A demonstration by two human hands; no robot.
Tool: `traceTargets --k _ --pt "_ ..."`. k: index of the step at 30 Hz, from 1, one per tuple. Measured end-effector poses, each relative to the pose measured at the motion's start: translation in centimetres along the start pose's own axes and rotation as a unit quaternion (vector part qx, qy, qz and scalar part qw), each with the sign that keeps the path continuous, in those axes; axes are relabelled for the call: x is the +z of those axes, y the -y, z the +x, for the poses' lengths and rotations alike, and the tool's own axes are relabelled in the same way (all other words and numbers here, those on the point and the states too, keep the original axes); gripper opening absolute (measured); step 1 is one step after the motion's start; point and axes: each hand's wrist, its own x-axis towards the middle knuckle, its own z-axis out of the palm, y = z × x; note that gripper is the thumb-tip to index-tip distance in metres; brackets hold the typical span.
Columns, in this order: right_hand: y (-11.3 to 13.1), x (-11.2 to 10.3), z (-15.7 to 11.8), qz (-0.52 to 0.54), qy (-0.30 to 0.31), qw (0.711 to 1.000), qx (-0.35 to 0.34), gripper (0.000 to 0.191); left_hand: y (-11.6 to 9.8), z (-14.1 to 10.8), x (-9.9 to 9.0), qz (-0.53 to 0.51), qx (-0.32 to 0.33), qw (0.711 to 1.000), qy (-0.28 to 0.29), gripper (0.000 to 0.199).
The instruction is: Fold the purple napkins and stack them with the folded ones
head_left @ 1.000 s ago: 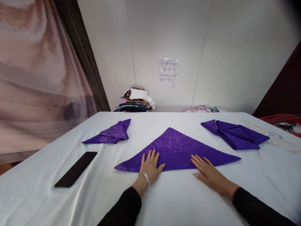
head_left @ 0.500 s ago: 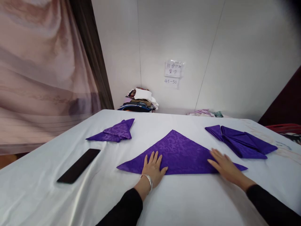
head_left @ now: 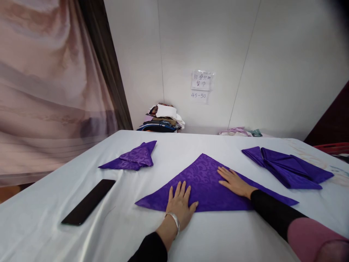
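A purple patterned cloth napkin, folded into a triangle, lies flat with its peak pointing away from me. On its lower left part rests my left hand, palm down with fingers spread; a silver bracelet circles that wrist. My right hand lies flat on the napkin right of its middle, fingers stretched toward the upper left. Neither hand grips anything. The forearm and hand on the right cover part of the napkin's right side.
The white-covered table also bears a black phone at left, a folded purple napkin behind it, and more folded purple napkins at right. A clothes pile and a paper sign are by the wall.
My right hand has slid left and away from me, from the napkin's right edge onto its middle right. My left hand stays on the lower left part. The view has shifted slightly.
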Motion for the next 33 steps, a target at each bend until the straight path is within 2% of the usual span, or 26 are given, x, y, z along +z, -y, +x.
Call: traceTargets --k 3,5,7,12,15,18,21,25,28,30,33 --pt "-4.0 -0.4 -0.4 -0.033 -0.010 0.992 0.124 0.071 0.1 0.0 0.2 -0.007 -0.002 1.000 0.000 0.069" --pt "-4.8 -0.8 0.2 -0.056 -0.020 0.985 0.161 0.073 0.2 0.0 0.3 -0.010 -0.003 1.000 -0.001 0.069" --pt "-3.7 -1.2 1.6 -0.066 -0.029 0.989 0.131 0.075 0.2 0.0 0.4 -0.009 -0.003 1.000 -0.001 0.068" --pt "3.3 -1.0 6.8 -0.014 -0.003 0.999 -0.036 0.074 -0.1 0.0 -0.1 -0.008 -0.009 1.000 0.006 0.067" --pt "6.0 -0.4 9.6 0.010 0.026 0.996 -0.080 0.075 -0.2 0.0 -0.3 -0.011 -0.011 1.000 0.011 0.067" --pt "5.8 0.0 11.5 -0.003 0.017 0.998 -0.059 0.073 -0.1 -0.1 -0.3 -0.013 -0.014 1.000 0.017 0.067" --pt "3.7 0.0 12.6 -0.022 -0.006 1.000 0.015 0.068 0.0 -0.1 -0.2 -0.016 -0.013 1.000 0.021 0.067" --pt "0.4 -0.8 12.8 -0.028 -0.017 0.994 0.102 0.068 0.1 -0.1 -0.1 -0.026 -0.011 0.999 0.020 0.067" --pt "-0.1 -1.4 11.9 -0.029 -0.020 0.989 0.143 0.070 0.1 -0.1 0.0 -0.030 -0.011 0.999 0.020 0.067" --pt "1.0 -1.5 10.6 -0.024 -0.016 0.992 0.123 0.072 0.1 -0.1 -0.1 -0.031 -0.011 0.999 0.020 0.066" --pt "4.5 -0.9 7.5 0.001 0.002 1.000 0.012 0.073 0.0 -0.1 -0.1 -0.028 -0.010 0.999 0.019 0.067"
